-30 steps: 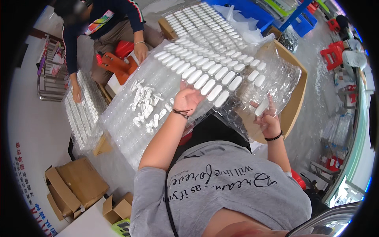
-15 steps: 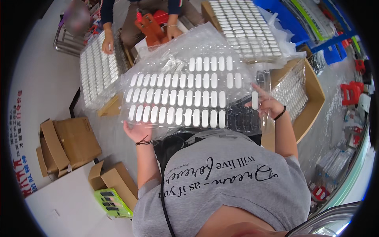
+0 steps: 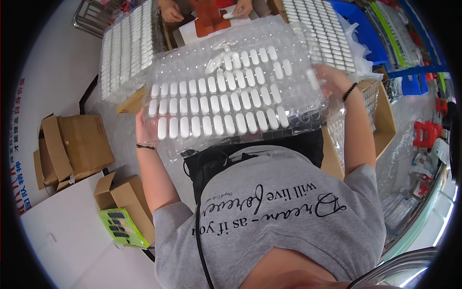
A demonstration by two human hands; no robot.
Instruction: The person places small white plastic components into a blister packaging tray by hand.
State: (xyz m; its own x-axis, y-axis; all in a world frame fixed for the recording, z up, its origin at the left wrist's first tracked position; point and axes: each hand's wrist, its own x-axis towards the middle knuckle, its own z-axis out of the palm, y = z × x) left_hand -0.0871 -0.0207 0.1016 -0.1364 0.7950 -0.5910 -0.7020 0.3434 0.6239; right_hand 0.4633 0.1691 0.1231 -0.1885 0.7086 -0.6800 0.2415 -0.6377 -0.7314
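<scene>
Holding a clear plastic blister tray [image 3: 231, 103] filled with rows of white oblong capsule-shaped pieces [image 3: 219, 123], lifted in front of my chest, roughly level and tilted slightly up toward its right end. My left hand [image 3: 144, 130] grips the tray's left edge, fingers wrapped under the plastic and thumb side toward me; a thin dark band sits on that wrist. My right hand [image 3: 332, 79] clamps the tray's right edge, fingers closed over the rim, seen partly through the clear plastic; a black beaded bracelet [image 3: 350, 91] circles that wrist. Both hands closed on the tray, none spread wide.

Tray sits above the dark apron at my waist and overlaps the work surface beyond it. Most pockets hold a white piece; a few along the near right corner look dark.

Behind the tray, upper left: a second clear tray of white pieces [image 3: 126, 50] lying flat on a cardboard edge. Upper right: another filled tray [image 3: 320, 31] resting beside a blue plastic bin [image 3: 365, 33]. To my right, an open brown cardboard box [image 3: 385, 123] with clear tray material inside.

Far side of the table: another person's two hands [image 3: 171, 10], near an orange object [image 3: 209, 19].

Floor to my left: flattened brown cartons [image 3: 72, 144] and a small green printed box [image 3: 123, 226].
</scene>
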